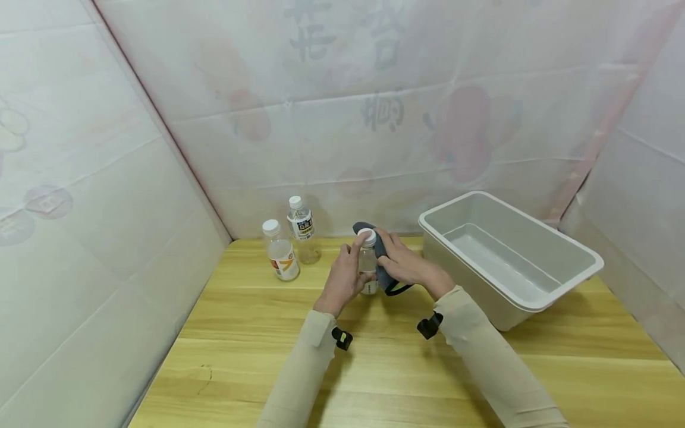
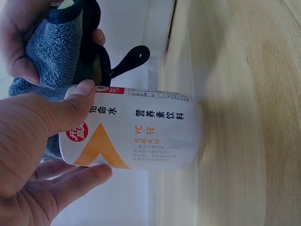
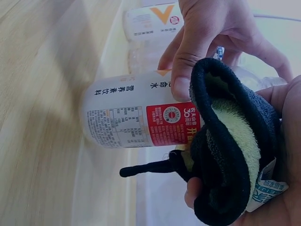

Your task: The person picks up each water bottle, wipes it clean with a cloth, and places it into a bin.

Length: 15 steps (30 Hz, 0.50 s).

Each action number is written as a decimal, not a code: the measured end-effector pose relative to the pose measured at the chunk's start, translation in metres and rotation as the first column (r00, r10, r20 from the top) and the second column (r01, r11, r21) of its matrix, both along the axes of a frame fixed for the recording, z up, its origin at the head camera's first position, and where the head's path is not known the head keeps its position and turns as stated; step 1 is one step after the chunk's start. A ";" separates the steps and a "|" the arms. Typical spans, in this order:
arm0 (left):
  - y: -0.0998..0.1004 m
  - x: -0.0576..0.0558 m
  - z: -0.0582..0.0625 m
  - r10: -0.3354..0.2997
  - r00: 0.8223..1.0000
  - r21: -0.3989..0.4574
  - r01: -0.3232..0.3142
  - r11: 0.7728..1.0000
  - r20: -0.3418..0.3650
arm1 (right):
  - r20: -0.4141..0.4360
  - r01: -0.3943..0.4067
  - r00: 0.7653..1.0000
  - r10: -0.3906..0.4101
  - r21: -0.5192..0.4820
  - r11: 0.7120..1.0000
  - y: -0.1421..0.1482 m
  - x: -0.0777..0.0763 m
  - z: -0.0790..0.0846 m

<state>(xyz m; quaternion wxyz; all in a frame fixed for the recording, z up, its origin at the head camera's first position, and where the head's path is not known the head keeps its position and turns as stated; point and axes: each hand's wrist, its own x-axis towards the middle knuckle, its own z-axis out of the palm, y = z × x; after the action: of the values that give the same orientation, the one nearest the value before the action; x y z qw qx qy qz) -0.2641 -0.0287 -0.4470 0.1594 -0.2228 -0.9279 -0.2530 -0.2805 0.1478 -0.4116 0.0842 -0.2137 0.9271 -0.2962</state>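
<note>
A clear bottle (image 1: 368, 258) with a white cap and a white label stands upright on the table between both hands. My left hand (image 1: 344, 274) grips it, thumb on one side of the label and fingers on the other in the left wrist view, with one finger up at the cap. In my right hand (image 1: 404, 261) is a folded grey cloth (image 1: 383, 261) with black edging and a hanging loop (image 2: 131, 60), held against the bottle's right side. The label (image 3: 127, 108) shows an orange chevron and a red patch.
Two more capped bottles stand to the left, one with an orange-marked label (image 1: 282, 255) and a taller one (image 1: 302, 229) behind it. A deep grey plastic bin (image 1: 465, 261) sits on the right of the wooden table (image 1: 241, 356). Printed sheets (image 1: 342, 148) hang around the back and sides.
</note>
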 end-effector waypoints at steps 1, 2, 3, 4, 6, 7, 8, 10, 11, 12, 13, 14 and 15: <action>0.000 0.000 0.000 -0.001 1.000 -0.001 0.001 1.000 0.000 | -0.002 0.000 1.000 0.000 0.001 1.000 0.000 0.000 0.000; 0.000 0.000 0.000 -0.002 1.000 -0.003 0.002 1.000 0.000 | -0.004 -0.001 1.000 0.001 0.002 1.000 0.001 0.000 0.000; 0.000 0.000 0.000 -0.003 1.000 -0.005 0.003 1.000 0.002 | -0.005 -0.003 1.000 0.003 0.003 1.000 0.001 0.000 0.000; 0.000 0.000 0.001 -0.003 1.000 -0.010 0.003 1.000 0.001 | -0.010 -0.007 1.000 0.007 0.005 1.000 0.001 0.000 -0.001; -0.001 0.000 0.002 -0.003 1.000 -0.012 0.003 1.000 0.002 | -0.020 -0.008 1.000 0.008 0.001 1.000 0.002 0.001 -0.001; -0.001 0.000 0.002 -0.001 1.000 -0.013 0.001 1.000 0.002 | -0.027 -0.008 1.000 0.008 -0.002 1.000 0.002 0.001 -0.001; -0.001 0.000 0.002 0.000 1.000 -0.014 0.000 1.000 0.004 | -0.033 -0.010 0.999 0.010 -0.003 1.000 0.002 0.001 -0.002; -0.001 0.000 0.002 -0.001 1.000 -0.015 0.001 1.000 0.007 | -0.046 -0.013 0.999 0.013 -0.006 1.000 0.003 0.001 -0.003; -0.001 0.000 0.002 -0.002 1.000 -0.014 0.002 1.000 0.010 | -0.049 -0.013 0.999 0.013 -0.008 1.000 0.003 0.001 -0.003; -0.001 0.000 0.002 -0.003 1.000 -0.014 0.003 1.000 0.014 | -0.051 -0.014 0.999 0.014 -0.008 1.000 0.003 0.001 -0.004; -0.001 0.000 0.002 -0.004 1.000 -0.014 0.004 1.000 0.016 | -0.052 -0.015 0.999 0.015 -0.008 1.000 0.004 0.001 -0.005; -0.001 0.000 0.001 -0.005 1.000 -0.014 0.006 1.000 0.019 | -0.051 -0.017 0.999 0.016 -0.010 1.000 0.004 0.001 -0.005; -0.001 0.000 0.001 -0.007 1.000 -0.013 0.008 1.000 0.020 | -0.051 -0.018 0.999 0.017 -0.013 1.000 0.004 0.001 -0.006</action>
<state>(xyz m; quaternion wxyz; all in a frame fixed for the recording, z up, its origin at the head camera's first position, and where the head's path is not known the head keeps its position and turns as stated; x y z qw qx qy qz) -0.2637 -0.0298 -0.4460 0.1477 -0.2247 -0.9303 -0.2497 -0.2791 0.1519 -0.4177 0.0619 -0.2298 0.9251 -0.2960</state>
